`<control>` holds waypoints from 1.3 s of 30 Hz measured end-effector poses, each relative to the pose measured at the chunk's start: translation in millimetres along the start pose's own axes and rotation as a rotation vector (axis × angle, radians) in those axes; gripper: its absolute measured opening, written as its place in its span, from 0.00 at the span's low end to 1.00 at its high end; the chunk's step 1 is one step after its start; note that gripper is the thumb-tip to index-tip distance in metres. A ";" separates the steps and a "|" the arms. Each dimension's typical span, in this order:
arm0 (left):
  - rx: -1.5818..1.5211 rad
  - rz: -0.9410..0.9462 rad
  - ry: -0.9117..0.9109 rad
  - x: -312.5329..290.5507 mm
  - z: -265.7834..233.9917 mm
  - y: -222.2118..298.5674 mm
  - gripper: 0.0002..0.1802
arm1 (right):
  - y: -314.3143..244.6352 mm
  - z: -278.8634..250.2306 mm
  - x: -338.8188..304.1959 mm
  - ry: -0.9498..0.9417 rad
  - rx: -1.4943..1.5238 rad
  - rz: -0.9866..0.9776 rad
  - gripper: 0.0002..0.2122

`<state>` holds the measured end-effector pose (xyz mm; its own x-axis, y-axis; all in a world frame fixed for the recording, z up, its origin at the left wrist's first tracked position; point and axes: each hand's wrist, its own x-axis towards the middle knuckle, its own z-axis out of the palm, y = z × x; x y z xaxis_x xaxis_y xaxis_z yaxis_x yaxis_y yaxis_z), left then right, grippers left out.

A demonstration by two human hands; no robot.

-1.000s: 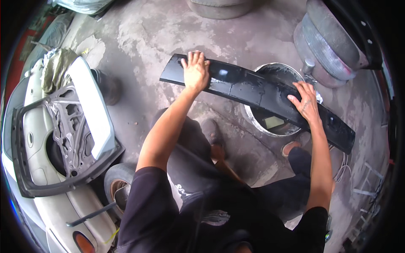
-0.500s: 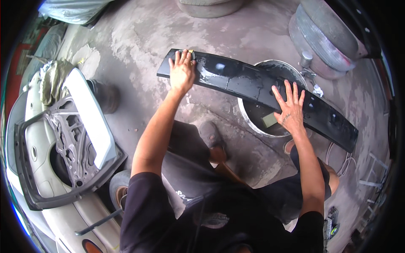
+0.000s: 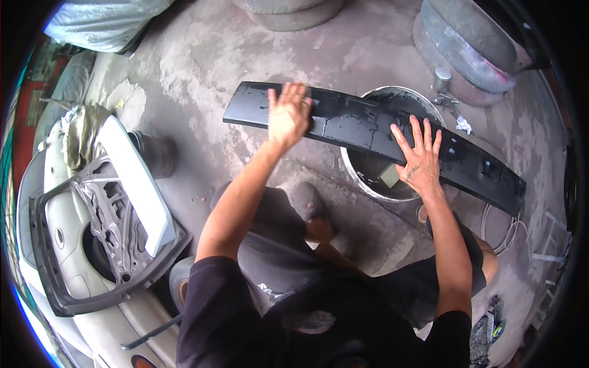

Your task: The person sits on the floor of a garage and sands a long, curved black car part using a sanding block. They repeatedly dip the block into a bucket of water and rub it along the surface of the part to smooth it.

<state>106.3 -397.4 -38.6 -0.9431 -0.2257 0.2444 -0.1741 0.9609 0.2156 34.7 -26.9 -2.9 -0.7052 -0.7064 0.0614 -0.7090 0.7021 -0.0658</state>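
Note:
A long black car body panel (image 3: 343,132), wet on top, lies slantwise across a round tub (image 3: 353,168). My left hand (image 3: 290,116) is on its left part, fingers fairly straight and pressed down. A small yellowish-and-grey pad is beneath those fingers, mostly hidden; its exact kind cannot be made out. Spread flat, my right hand (image 3: 421,159) rests on the panel right of the middle, holding nothing. Below the panel, a greenish-yellow block (image 3: 389,176) shows inside the tub.
At left, a car door frame (image 3: 52,285) and a white panel (image 3: 136,184) lean over a pale car bumper (image 3: 119,310). Beyond the tub are a spray gun (image 3: 443,86) and large grey tyres (image 3: 463,58). A pale hose (image 3: 506,242) lies at right.
My left hand has slid right along the panel from near its left end. The panel's left end sits slightly lower in view. My right hand keeps its place on the panel.

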 end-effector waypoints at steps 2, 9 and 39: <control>-0.066 0.109 0.036 -3.6 -0.1 7.4 0.25 | 3.9 -1.0 -2.8 -0.007 0.003 0.012 0.56; 0.136 -0.223 0.068 -13.5 1.1 -47.3 0.31 | -4.9 -3.9 1.4 -0.018 0.005 0.016 0.55; 0.081 -0.439 0.096 -59.9 -9.1 -63.6 0.33 | 2.5 1.8 -4.4 0.049 0.012 -0.033 0.55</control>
<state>176.4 -446.4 -58.4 -0.7451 -0.6244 0.2343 -0.5766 0.7797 0.2443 36.1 -22.2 -5.2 -0.6808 -0.7238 0.1125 -0.7321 0.6771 -0.0746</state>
